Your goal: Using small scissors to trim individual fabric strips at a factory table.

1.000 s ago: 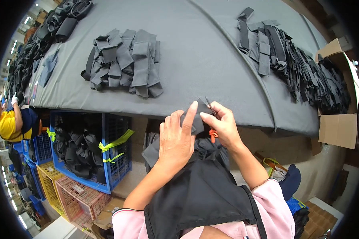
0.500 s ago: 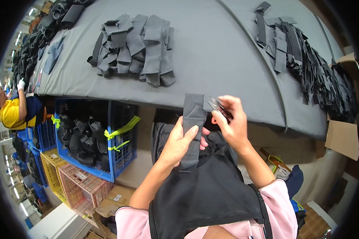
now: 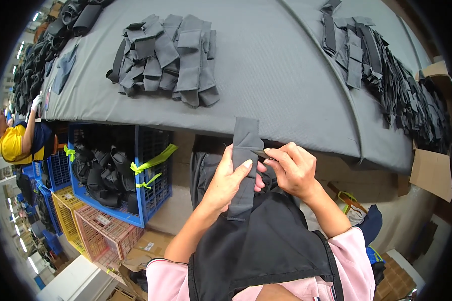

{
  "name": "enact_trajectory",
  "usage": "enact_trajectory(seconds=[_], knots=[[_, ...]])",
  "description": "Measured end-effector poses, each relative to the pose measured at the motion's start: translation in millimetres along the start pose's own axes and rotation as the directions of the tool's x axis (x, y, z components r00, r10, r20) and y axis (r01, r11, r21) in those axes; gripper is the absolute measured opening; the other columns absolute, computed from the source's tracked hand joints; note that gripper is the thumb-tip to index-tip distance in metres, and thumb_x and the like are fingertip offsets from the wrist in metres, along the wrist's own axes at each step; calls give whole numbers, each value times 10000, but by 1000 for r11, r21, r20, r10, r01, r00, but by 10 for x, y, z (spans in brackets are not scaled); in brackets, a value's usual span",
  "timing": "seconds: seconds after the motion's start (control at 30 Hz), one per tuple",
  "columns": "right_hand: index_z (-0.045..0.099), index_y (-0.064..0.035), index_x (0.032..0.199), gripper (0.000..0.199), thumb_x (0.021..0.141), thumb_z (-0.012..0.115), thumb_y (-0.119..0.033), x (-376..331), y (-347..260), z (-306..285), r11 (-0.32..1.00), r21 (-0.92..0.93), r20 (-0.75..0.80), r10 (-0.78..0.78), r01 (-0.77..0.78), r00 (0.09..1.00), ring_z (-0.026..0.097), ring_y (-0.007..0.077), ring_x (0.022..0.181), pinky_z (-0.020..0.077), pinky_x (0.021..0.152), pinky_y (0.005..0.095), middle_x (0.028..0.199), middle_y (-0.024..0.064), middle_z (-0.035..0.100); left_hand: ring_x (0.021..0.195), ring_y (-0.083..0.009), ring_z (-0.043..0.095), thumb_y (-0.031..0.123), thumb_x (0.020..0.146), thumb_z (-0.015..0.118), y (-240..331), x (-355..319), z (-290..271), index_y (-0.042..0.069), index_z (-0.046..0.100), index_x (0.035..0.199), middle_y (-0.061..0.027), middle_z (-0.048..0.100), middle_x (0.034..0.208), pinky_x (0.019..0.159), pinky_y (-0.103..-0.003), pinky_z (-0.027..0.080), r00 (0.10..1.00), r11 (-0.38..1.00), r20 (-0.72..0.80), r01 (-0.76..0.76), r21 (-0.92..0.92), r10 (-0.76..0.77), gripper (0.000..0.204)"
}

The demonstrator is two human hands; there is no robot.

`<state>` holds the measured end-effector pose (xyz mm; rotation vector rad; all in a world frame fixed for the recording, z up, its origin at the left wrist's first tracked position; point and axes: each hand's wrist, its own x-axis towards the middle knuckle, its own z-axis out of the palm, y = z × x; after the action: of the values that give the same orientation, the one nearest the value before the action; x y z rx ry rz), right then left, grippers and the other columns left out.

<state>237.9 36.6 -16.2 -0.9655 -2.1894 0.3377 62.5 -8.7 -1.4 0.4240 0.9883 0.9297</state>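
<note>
My left hand is closed around a dark grey fabric strip, thumb on top and fingers coming out at its right side. The strip stands lengthwise in front of me, its far end overlapping the table edge and its near end over my black apron. Closed on small thread snips, my right hand is just right of the strip. The dark blade tip lies at the strip's right edge; the snips' handles are mostly hidden by my fingers.
A grey-covered table holds a pile of grey strips and a longer heap of dark strips. Below its left side stands a blue crate of black pieces. A co-worker in yellow is at far left.
My right hand has turned and lowered the snips, bringing their tip to the strip's edge. My left hand keeps its grip on the strip. The co-worker's gloved hand has shifted slightly.
</note>
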Motion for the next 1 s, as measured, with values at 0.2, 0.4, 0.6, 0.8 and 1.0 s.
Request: enact_trajectory(seconds=[0.2,0.4,0.6,0.8,1.0], knots=[[634,-71,885,257,652,738,-95,-6,12,-70,979,134,26,151,-153,988,545,187,562,423,486,295,710,33,541,688,-172,605,98,946,445,21,-23,21,36,238,1324,-147,591,958,616,-299,528,999,997,-34,41,63,-39,436],[632,-67,897,278,644,743,-101,30,72,-70,999,37,47,-41,40,998,550,181,579,425,488,296,707,27,537,678,-173,603,99,946,446,38,-22,32,39,209,1355,-147,594,953,610,-297,523,998,995,-20,54,79,-53,477],[647,-45,910,279,647,741,-33,-56,36,-83,983,181,-16,38,-34,999,550,192,570,446,506,294,717,64,557,686,-169,602,96,947,449,-19,-25,6,50,140,1410,-143,589,969,614,-289,523,998,997,9,56,58,-56,559],[634,-59,866,228,658,725,-42,65,-79,-23,960,210,77,173,-185,982,553,193,548,432,467,302,700,53,538,706,-144,581,39,937,448,-73,6,39,98,11,1455,-126,570,989,645,-281,529,999,993,-36,24,117,-20,680],[632,-63,876,251,647,735,-61,112,-116,20,976,160,50,144,-150,988,551,182,551,427,474,293,725,36,534,704,-139,567,-10,921,406,-58,24,57,122,-45,1461,-120,554,988,656,-277,523,999,967,-34,-4,256,13,716]])
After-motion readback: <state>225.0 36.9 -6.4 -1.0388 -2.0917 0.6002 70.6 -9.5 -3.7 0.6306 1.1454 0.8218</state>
